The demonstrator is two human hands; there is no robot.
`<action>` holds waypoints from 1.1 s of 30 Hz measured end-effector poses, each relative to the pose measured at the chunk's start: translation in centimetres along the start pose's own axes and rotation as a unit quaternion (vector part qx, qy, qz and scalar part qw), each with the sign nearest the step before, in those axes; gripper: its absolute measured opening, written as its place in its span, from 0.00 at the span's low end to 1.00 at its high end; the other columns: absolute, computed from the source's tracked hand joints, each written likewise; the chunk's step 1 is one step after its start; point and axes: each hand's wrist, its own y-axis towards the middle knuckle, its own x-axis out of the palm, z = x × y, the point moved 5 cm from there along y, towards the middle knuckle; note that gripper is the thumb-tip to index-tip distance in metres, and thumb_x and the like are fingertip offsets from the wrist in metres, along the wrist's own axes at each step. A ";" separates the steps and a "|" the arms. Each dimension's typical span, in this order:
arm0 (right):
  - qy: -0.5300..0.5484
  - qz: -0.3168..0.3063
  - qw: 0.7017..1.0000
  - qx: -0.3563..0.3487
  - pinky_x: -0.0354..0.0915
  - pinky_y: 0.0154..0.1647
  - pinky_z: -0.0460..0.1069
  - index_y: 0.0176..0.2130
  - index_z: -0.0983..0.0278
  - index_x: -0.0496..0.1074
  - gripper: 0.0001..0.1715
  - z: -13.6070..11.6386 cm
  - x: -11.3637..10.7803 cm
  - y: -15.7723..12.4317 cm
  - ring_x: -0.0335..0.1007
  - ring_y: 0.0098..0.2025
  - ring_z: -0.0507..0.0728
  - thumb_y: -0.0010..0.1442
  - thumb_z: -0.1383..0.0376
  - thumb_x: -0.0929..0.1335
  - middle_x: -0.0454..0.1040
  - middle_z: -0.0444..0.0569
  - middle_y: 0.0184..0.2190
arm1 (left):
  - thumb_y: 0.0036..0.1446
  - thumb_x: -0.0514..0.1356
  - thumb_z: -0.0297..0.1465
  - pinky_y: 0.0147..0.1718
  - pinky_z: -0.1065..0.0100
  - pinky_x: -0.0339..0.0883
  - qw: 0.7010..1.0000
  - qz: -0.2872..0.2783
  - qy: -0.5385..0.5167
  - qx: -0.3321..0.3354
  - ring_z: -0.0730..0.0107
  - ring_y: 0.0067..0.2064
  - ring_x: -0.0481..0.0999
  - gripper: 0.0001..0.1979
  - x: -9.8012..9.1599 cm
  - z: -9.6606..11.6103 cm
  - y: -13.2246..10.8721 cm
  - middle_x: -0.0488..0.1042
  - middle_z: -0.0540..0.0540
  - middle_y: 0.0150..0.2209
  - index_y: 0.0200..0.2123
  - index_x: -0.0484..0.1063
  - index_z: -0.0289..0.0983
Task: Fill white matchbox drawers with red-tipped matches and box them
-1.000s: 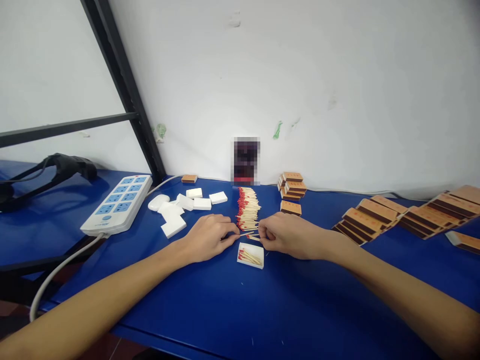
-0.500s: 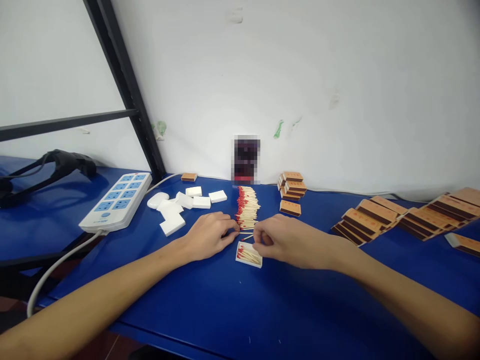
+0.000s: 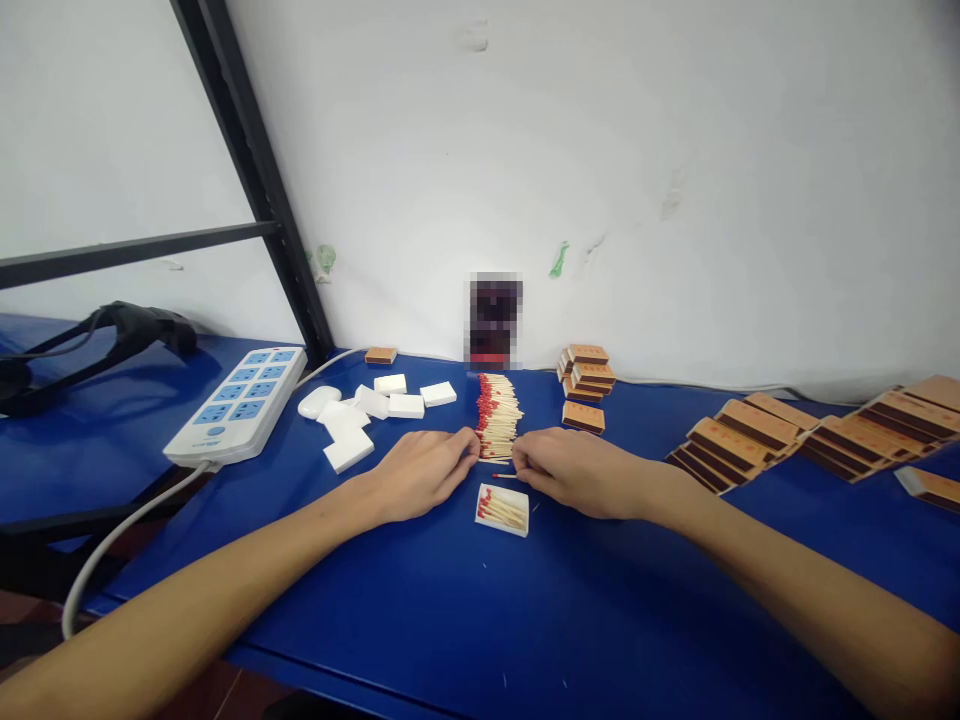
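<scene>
A long pile of red-headed matches [image 3: 499, 415] lies in the middle of the desk, heads to the left. My left hand [image 3: 424, 474] rests at the near left edge of the pile, its fingers drawn together by the match heads. What they pinch, if anything, is hidden. On the other side, my right hand [image 3: 574, 470] is closed at the near right edge, fingertips on the stick end of a single match [image 3: 505, 476]. Just in front of both hands sits a white matchbox tray [image 3: 486, 524] with several matches in it, heads to the left.
White inner trays [image 3: 349, 450] lie at the left, beside a power strip [image 3: 234, 405]. Matchboxes [image 3: 589, 375] are stacked behind my right hand. Flattened matchbox sleeves [image 3: 739, 435] spread over the right side. A wall and a black metal frame [image 3: 255, 170] bound the desk.
My right hand has moved up and away from the tray to the near end of the match pile. My left fingers have drawn closer together beside the pile.
</scene>
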 end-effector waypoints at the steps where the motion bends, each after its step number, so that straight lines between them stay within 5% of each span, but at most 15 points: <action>1: -0.001 -0.007 1.000 0.007 0.57 0.31 0.48 0.32 0.63 0.65 0.12 0.1 -0.3 -0.2 0.64 0.31 0.54 0.65 0.64 0.58 0.72 0.49 0.33 | 0.69 0.44 0.33 0.28 0.68 0.60 1.000 0.011 -0.014 0.001 0.68 0.28 0.71 0.10 -0.2 0.1 -0.1 0.72 0.49 0.31 0.42 0.63 0.38; 9: -0.012 0.005 0.999 0.049 0.53 0.28 0.48 0.29 0.62 0.63 0.11 0.7 -3.1 -1.1 0.61 0.28 0.53 0.63 0.63 0.59 0.69 0.44 0.26 | 0.66 0.48 0.30 0.27 0.71 0.56 0.993 0.011 -0.088 0.076 0.73 0.25 0.65 0.05 -0.8 2.0 -0.6 0.65 0.54 0.24 0.39 0.63 0.39; 18: 0.028 -0.006 0.999 0.037 0.52 0.26 0.47 0.28 0.62 0.62 0.13 -1.4 -2.8 -1.4 0.59 0.26 0.52 0.64 0.62 0.58 0.68 0.44 0.26 | 0.65 0.51 0.31 0.28 0.71 0.57 0.990 0.015 -0.080 0.116 0.73 0.26 0.66 0.07 -0.7 2.2 -0.9 0.67 0.53 0.24 0.38 0.68 0.38; 25: 0.128 -0.063 0.990 0.002 0.53 0.26 0.46 0.27 0.63 0.64 0.12 -2.6 -1.7 -1.3 0.58 0.26 0.50 0.62 0.63 0.61 0.67 0.43 0.25 | 0.65 0.49 0.29 0.24 0.72 0.55 0.990 0.104 -0.092 -0.001 0.74 0.22 0.65 0.10 -1.1 0.2 -0.5 0.65 0.55 0.21 0.43 0.68 0.38; 33: 0.010 0.067 0.997 0.046 0.49 0.26 0.47 0.32 0.62 0.65 0.06 0.4 -0.7 0.5 0.60 0.28 0.51 0.61 0.68 0.61 0.70 0.45 0.30 | 0.66 0.50 0.30 0.32 0.68 0.64 0.998 0.012 0.002 0.055 0.65 0.34 0.75 0.16 0.3 0.5 -0.2 0.77 0.47 0.36 0.53 0.70 0.40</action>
